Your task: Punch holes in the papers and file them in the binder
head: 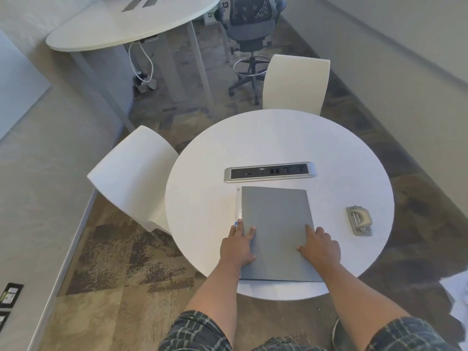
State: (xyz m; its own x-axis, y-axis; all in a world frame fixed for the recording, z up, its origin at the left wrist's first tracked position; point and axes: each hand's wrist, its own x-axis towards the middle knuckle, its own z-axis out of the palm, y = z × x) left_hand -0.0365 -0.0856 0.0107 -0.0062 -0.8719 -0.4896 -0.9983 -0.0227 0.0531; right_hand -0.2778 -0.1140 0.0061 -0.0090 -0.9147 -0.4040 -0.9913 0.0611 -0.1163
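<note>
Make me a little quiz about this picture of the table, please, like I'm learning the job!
1. True or false: the grey binder on the round table is closed.
2. What lies to the right of the binder? A) the hole punch B) a stapler C) a cup
3. Fill in: both the left hand and the right hand rest flat on the ____.

Key:
1. True. Its cover is shut, and a lined strip shows along its left edge.
2. A. The hole punch sits apart from the binder, untouched.
3. Binder. The fingers lie spread on the cover, gripping nothing.
</note>
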